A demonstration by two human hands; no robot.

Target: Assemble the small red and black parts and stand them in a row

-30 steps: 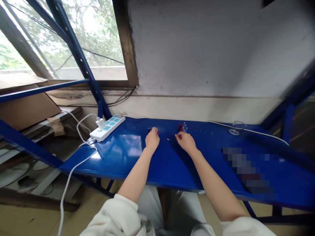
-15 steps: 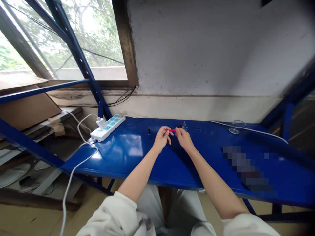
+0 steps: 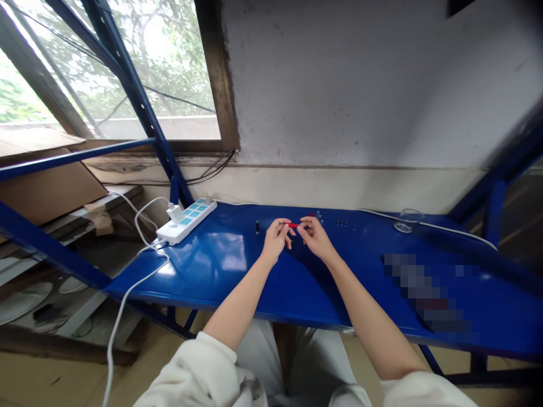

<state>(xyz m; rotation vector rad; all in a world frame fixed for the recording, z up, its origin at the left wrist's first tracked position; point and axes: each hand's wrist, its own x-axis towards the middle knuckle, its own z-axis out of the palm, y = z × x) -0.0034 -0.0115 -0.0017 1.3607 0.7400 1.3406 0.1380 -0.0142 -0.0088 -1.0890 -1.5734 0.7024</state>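
Observation:
Between my two hands, above the blue table (image 3: pixel 292 282), is a slim red pen-like rod (image 3: pixel 292 225). My left hand (image 3: pixel 276 237) pinches its left end, and my right hand (image 3: pixel 314 236) pinches its right end. The rod lies roughly level. To the left of my left hand a small black cylinder with a pale lower end (image 3: pixel 257 227) stands upright. Just behind my right hand are several small clear tubes (image 3: pixel 319 216) and a small red piece (image 3: pixel 311 215), partly hidden by the fingers.
Several tiny clear parts (image 3: pixel 341 222) lie right of the tubes. A round clear dish (image 3: pixel 403 227) sits farther right by a white cable. At the left stands a white power strip (image 3: pixel 186 221) with a plug in it. A blurred-out object (image 3: pixel 424 288) lies at right.
My right hand has shifted slightly left along the red rod, closer to my left hand, and its fingers have changed position. The view has moved very slightly.

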